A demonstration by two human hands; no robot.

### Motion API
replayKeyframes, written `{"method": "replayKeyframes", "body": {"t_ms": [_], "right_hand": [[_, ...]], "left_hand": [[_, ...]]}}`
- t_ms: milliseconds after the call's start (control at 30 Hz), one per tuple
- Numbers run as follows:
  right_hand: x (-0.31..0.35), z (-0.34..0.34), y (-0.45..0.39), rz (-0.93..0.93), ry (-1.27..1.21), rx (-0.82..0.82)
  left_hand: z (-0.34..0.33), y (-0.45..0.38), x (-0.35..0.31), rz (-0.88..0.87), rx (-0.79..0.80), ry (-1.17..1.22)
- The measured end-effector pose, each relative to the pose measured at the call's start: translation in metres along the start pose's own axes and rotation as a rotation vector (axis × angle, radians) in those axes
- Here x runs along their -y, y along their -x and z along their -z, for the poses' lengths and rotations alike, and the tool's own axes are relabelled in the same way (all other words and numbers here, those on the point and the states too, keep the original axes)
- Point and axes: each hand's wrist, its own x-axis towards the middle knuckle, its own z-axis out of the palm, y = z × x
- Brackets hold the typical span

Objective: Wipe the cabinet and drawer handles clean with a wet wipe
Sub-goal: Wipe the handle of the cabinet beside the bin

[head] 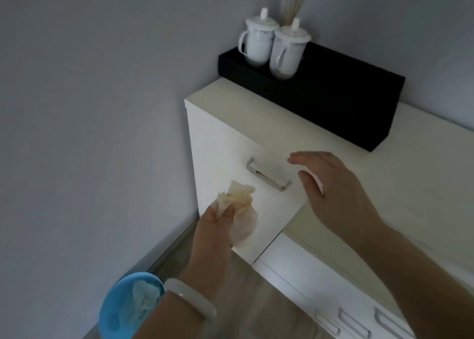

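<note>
The crumpled, thin off-white wet wipe [237, 200] looked like soft, wrinkled nonwoven cloth. The silvery bar handle [268, 177] was brushed metal with a dull sheen. The cream cabinet [230, 136] had a smooth, matt laminate face. Two white lidded mugs [273, 48] were glossy ceramic on a matt black box [333, 100]. The round blue bin [123, 310] looked like smooth plastic.

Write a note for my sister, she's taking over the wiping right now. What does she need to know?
Left hand: grips the crumpled wet wipe, just below the cabinet handle, not touching it.
Right hand: open, empty, hovering beside the handle's right end.
The handle has a brownish smudge near its left end, so it looks not yet clean.
Left to do: wipe this handle, then the drawer handles lower right.
A blue bin stands on the floor, lower left.
</note>
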Motion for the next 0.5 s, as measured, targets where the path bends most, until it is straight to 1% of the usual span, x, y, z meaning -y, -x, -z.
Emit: {"method": "replayKeyframes", "body": {"t_ms": [67,100,167,233,300,367,500], "right_hand": [[-0.019,-0.006,-0.034,0.202,0.161,0.135],[-0.029,-0.011,-0.049,0.255,0.219,0.210],[-0.046,-0.023,-0.077,0.265,0.239,0.305],[-0.058,-0.039,-0.095,0.252,0.216,0.355],[-0.063,-0.053,-0.100,0.241,0.172,0.370],[-0.067,-0.060,-0.098,0.222,0.111,0.343],[-0.072,-0.059,-0.101,0.218,0.034,0.315]], "left_hand": [[-0.001,-0.016,-0.006,-0.014,-0.071,-0.051],[-0.003,-0.022,-0.007,-0.019,-0.107,-0.070],[-0.009,-0.032,-0.011,-0.032,-0.148,-0.103],[-0.018,-0.040,-0.013,-0.020,-0.154,-0.106],[-0.026,-0.048,-0.013,0.009,-0.169,-0.085],[-0.034,-0.052,-0.014,0.046,-0.161,-0.026],[-0.050,-0.048,-0.030,0.089,-0.018,0.200]]}}
